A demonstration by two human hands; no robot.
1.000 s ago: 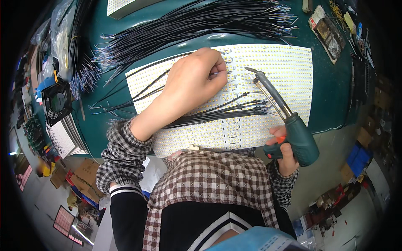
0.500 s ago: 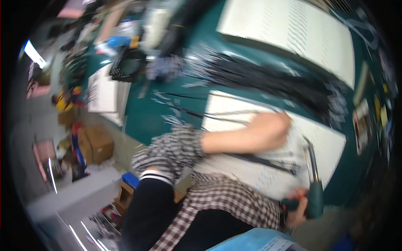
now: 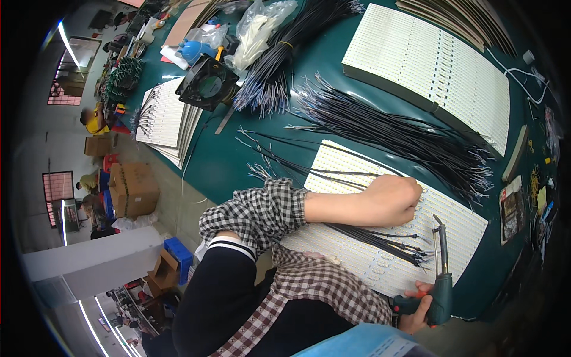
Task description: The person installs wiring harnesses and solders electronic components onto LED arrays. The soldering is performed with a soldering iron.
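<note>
My left hand (image 3: 392,201) is closed in a fist over a white board (image 3: 458,220) dotted with rows of small yellowish chips. Its fingertips are hidden beneath it, and thin black cables (image 3: 333,172) run up to it from the left. A soldering gun (image 3: 441,291) with a dark green body and red trigger is gripped in my right hand (image 3: 417,312) at the board's near right corner. The gun's bent metal tip points away from me, above the board. More black cables (image 3: 380,239) with stripped ends lie across the board, nearer to me than my left fist.
Behind the board lies a large bundle of black cables (image 3: 392,128). A thick stack of similar boards (image 3: 410,53) stands farther back. On the left are a black fan (image 3: 209,83), another board stack (image 3: 163,122) and a second cable bundle (image 3: 282,59). The table (image 3: 217,169) is green.
The earlier frame is blurred and the view has shifted slightly. My left hand remains a fist over the board, and my right hand still holds the soldering gun.
</note>
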